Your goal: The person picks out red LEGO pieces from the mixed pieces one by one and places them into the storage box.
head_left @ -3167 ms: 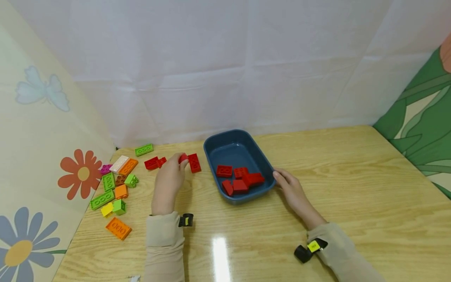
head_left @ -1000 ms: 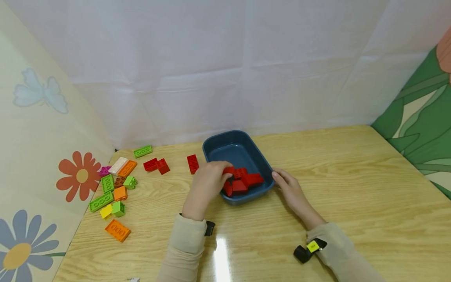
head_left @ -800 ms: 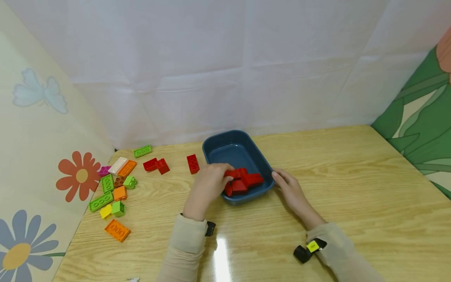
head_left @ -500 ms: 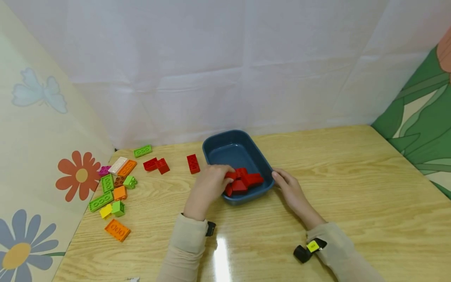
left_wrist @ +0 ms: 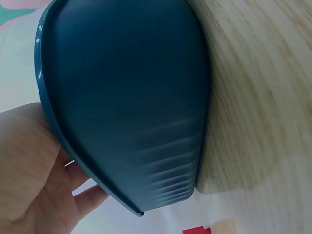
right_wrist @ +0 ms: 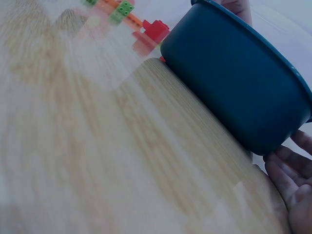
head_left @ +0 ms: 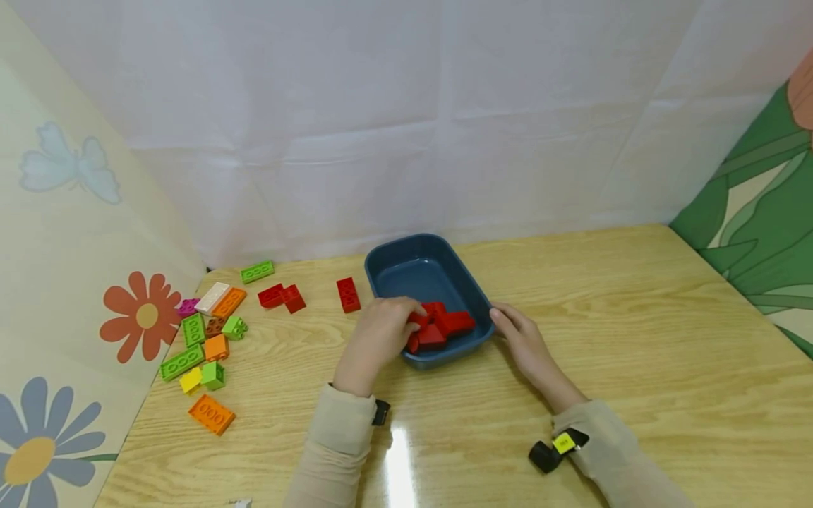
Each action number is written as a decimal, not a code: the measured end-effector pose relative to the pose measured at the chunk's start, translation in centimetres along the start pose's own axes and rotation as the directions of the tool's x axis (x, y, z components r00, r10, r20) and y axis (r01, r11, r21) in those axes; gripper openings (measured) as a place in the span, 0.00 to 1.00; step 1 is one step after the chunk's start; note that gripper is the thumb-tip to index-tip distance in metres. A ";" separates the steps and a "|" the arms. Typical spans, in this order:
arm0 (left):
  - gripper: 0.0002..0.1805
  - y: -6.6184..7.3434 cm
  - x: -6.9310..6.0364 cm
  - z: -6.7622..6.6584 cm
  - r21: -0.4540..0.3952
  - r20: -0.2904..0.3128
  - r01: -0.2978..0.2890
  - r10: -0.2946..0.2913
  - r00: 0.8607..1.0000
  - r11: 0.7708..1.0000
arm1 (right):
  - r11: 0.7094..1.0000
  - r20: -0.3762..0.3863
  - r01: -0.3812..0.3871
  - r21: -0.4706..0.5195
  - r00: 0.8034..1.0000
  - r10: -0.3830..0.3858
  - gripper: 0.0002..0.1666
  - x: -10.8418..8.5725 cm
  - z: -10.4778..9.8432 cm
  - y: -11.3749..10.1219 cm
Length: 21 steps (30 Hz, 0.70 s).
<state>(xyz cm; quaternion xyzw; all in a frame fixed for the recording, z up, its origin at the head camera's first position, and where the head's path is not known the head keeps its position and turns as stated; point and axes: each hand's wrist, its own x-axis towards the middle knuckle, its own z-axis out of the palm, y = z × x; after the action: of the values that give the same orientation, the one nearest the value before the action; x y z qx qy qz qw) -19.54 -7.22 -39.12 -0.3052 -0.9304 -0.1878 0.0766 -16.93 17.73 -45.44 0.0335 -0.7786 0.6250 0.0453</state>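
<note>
A dark blue box point(head_left: 416, 279) stands on the table, with several red bricks point(head_left: 457, 323) in its near half. Over its left rim reaches my left hand point(head_left: 381, 331), thumb and fingers pinching a red brick point(head_left: 417, 319) low among the others; the fingers hide part of it. At the right rim my right hand point(head_left: 524, 346) grips the box, thumb near the edge. The right wrist view shows fingers of this hand point(right_wrist: 292, 170) against the end of the box point(right_wrist: 234, 78). The left wrist view shows the left hand point(left_wrist: 39, 170) beyond the box rim.
Left of the box lie a red brick point(head_left: 348, 295) and two touching red bricks point(head_left: 293, 299). Farther left are green point(head_left: 182, 363), orange point(head_left: 212, 414), yellow point(head_left: 191, 381), white and other bricks. A white cloth point(head_left: 406, 127) hangs behind the table.
My left hand has moved right from the loose red bricks into the box, carrying a red brick. Over the last second it has shifted only slightly there. My right hand has stayed at the rim.
</note>
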 end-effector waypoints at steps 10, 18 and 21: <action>0.10 0.1 0.2 -0.1 0.015 -0.009 -0.006 0.006 1.000 1.000 | 1.000 0.003 -0.008 -0.002 1.000 0.008 0.26 0.0 0.0 0.0; 0.08 0.1 0.2 -1.0 0.006 -0.093 -0.022 0.022 0.995 1.000 | 1.000 0.001 0.000 -0.007 1.000 0.000 0.26 0.0 0.0 0.0; 0.09 -0.2 0.2 -1.1 0.035 -0.136 -0.026 0.031 0.990 0.999 | 1.000 -0.002 0.004 -0.005 1.000 -0.004 0.26 0.0 0.0 0.0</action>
<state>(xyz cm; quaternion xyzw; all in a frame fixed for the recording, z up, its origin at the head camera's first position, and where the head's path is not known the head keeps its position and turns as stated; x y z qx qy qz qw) -19.77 -7.66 -38.14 -0.3034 -0.9216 -0.1916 0.1479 -16.91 17.73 -45.46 0.0340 -0.7801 0.6229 0.0474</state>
